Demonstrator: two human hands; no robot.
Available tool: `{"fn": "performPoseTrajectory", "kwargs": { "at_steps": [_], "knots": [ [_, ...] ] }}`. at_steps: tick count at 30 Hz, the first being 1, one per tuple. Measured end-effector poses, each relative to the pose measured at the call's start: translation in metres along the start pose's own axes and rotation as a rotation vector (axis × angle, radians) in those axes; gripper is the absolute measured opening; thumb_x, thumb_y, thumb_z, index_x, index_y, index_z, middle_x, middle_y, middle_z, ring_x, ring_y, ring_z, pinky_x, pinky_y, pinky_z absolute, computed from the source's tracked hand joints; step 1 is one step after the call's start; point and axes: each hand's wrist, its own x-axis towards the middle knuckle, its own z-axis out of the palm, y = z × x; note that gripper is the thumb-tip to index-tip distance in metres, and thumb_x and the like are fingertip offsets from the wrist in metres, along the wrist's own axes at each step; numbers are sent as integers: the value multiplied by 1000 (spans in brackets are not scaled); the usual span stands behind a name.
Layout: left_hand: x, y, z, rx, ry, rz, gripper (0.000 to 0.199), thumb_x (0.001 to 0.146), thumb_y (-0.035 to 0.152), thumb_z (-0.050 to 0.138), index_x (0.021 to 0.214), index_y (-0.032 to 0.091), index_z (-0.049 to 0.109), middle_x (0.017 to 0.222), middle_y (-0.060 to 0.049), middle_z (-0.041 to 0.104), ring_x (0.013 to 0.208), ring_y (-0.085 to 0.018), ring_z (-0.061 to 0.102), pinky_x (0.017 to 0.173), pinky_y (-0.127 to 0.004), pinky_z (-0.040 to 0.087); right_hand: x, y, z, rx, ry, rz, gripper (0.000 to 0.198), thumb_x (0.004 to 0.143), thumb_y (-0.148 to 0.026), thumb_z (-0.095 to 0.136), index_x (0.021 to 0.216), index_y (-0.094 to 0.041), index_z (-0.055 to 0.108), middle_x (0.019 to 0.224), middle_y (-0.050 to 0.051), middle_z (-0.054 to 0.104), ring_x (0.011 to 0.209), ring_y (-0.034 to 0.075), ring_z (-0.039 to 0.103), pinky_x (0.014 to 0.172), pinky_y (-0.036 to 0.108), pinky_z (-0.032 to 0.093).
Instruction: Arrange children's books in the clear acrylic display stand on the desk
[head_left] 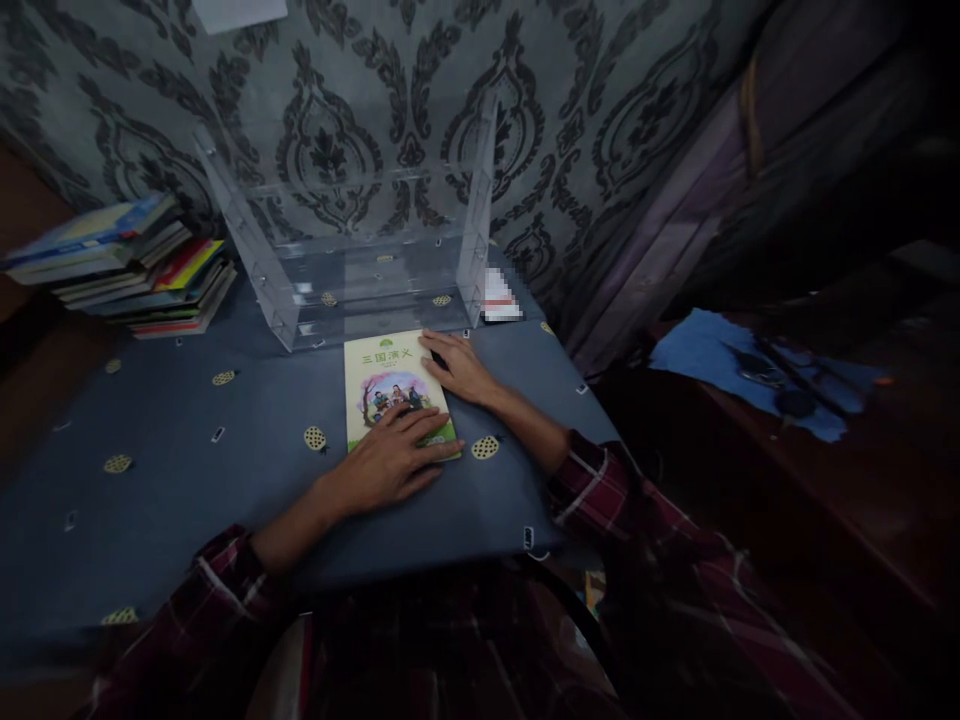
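A pale yellow book [390, 388] with a coloured picture and green lower edge lies closed, cover up, on the cloth-covered table. Across its lower part my left hand [390, 455] rests flat, fingers stretched out to the right. My right hand [459, 366] touches the book's upper right edge, its fingers extended over the corner. Just behind the book stands a clear plastic rack [472, 235] with slanted side panels.
At the left is an uneven stack of books [150, 265]. A white item [501, 297], partly blurred out, lies right of the rack. The blue tablecloth [225, 435] drops off at the right; beyond it a blue cloth [709, 350] lies on a dark surface. Patterned wallpaper backs the table.
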Motion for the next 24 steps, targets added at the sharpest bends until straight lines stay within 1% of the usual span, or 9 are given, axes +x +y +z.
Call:
{"fn": "performPoseTrajectory", "kwargs": {
  "at_steps": [5, 8, 10, 13, 14, 16, 18, 20, 24],
  "knots": [
    [-1, 0, -4, -75, -10, -2, 40, 104, 39, 49, 143, 33, 57, 154, -6, 53, 145, -26, 44, 122, -55, 31, 0, -1, 1, -11, 12, -10, 45, 100, -30, 48, 142, -17, 59, 153, 14, 56, 142, 29, 52, 120, 55, 35],
    [-3, -12, -3, -149, 22, -34, 40, 106, 41, 44, 141, 30, 58, 151, -7, 56, 142, -24, 49, 123, -51, 33, -3, -8, 2, -49, 19, 1, 44, 100, -27, 47, 141, -15, 60, 152, 16, 56, 140, 30, 52, 119, 53, 36],
    [-6, -27, 2, -132, 117, -144, 40, 106, 40, 41, 139, 26, 59, 147, -9, 59, 139, -24, 51, 122, -51, 35, -7, -15, 2, -87, 26, 25, 44, 100, -25, 46, 140, -13, 61, 151, 18, 56, 138, 32, 53, 118, 53, 36],
    [-14, -56, 13, -45, 298, -405, 42, 105, 41, 42, 137, 19, 59, 147, -16, 57, 141, -29, 49, 120, -53, 38, -15, -26, 3, -127, 52, 48, 42, 100, -24, 46, 138, -14, 63, 143, 18, 62, 132, 34, 54, 113, 53, 39],
    [-16, -65, 17, -26, 341, -482, 44, 104, 42, 43, 137, 17, 59, 149, -18, 55, 143, -31, 47, 119, -54, 39, -17, -29, 3, -135, 58, 54, 42, 100, -23, 45, 137, -15, 63, 140, 18, 64, 129, 34, 55, 111, 53, 40],
    [-21, -79, 25, -14, 382, -573, 47, 103, 45, 45, 138, 15, 57, 152, -21, 51, 145, -34, 46, 118, -54, 41, -20, -35, 3, -150, 63, 70, 42, 100, -20, 45, 136, -14, 64, 136, 18, 66, 126, 33, 56, 108, 51, 42],
    [-25, -86, 29, -16, 389, -588, 49, 102, 46, 45, 139, 15, 56, 153, -21, 50, 144, -34, 47, 118, -53, 41, -22, -40, 2, -163, 58, 87, 41, 98, -18, 46, 134, -11, 64, 133, 19, 67, 124, 32, 56, 106, 48, 43],
    [-27, -85, 30, -13, 388, -576, 49, 102, 46, 44, 138, 15, 56, 152, -21, 51, 143, -33, 49, 119, -51, 41, -23, -45, 1, -173, 51, 98, 40, 97, -17, 47, 131, -10, 66, 130, 18, 69, 122, 32, 57, 104, 47, 43],
    [-34, -79, 22, -11, 341, -585, 49, 101, 45, 46, 138, 14, 57, 153, -20, 51, 142, -32, 51, 117, -48, 44, -31, -58, -2, -178, 38, 111, 35, 96, -20, 51, 125, -13, 69, 125, 17, 70, 120, 31, 58, 102, 46, 44]
  ]
}}
